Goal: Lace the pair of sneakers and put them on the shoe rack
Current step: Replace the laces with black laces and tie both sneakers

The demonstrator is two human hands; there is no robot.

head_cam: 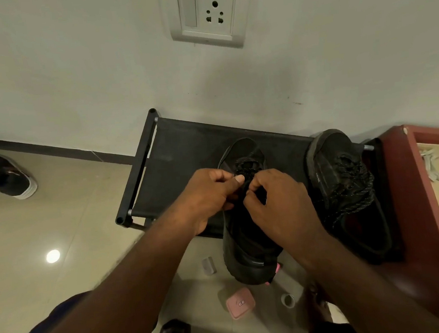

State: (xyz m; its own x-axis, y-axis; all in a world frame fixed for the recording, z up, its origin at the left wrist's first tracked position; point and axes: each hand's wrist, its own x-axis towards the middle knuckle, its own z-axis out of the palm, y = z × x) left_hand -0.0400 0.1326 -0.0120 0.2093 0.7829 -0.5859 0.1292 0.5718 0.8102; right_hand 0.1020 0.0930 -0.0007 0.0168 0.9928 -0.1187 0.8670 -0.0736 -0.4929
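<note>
Rack (180, 153) | left hand (207, 196), right hand (279, 209) pinch sneaker (248, 243) lace (247, 166); second sneaker (345, 182) beside

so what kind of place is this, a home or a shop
Probably a room in a home, maybe near the entrance: a low black shoe rack stands against a plain painted wall with a switch-and-socket plate, and a loose shoe lies on the tiled floor.
</note>
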